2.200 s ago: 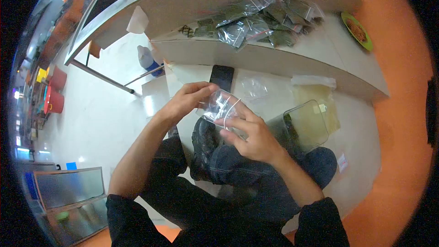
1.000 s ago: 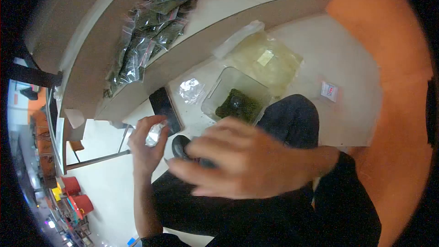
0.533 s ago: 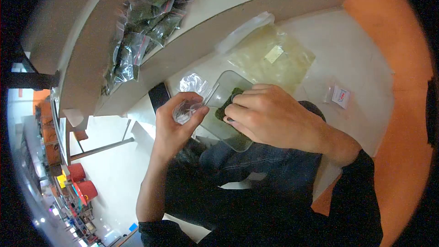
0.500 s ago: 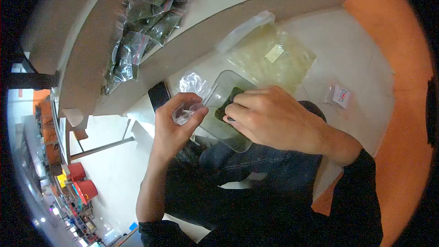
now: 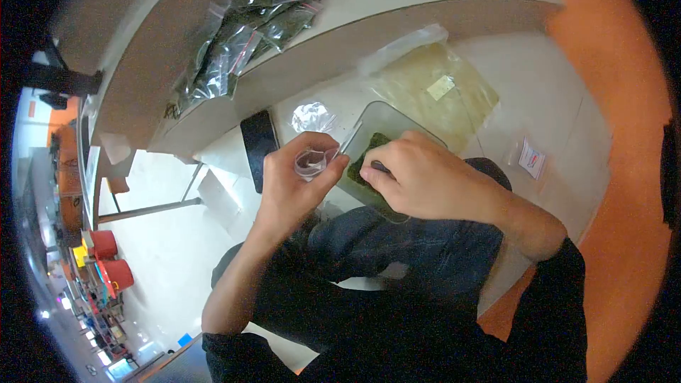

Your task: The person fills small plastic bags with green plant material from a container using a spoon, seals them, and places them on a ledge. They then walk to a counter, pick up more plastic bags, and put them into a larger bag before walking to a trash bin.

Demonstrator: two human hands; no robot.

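Note:
My left hand [image 5: 294, 177] is closed round a small clear plastic bag [image 5: 311, 162] beside the left edge of a clear plastic container [image 5: 386, 115]. Dark green sheets [image 5: 360, 161] lie inside the container. My right hand [image 5: 422, 177] is over the container with its fingers pinched at the green sheets; a small dark item shows between its fingers, too hidden to name. A crumpled clear bag [image 5: 313, 118] lies just behind my left hand.
A black phone [image 5: 259, 149] lies at the left. Behind the container is a large yellowish plastic bag [image 5: 443, 89]. Filled zip bags [image 5: 266, 18] are piled beyond the raised ledge [image 5: 340, 53]. A small labelled packet [image 5: 530, 159] lies at the right.
The view has shifted, so the phone and the container appear elsewhere in the frame. My right hand's fingers have drawn into a tighter pinch over the green sheets. My left hand still holds the small bag.

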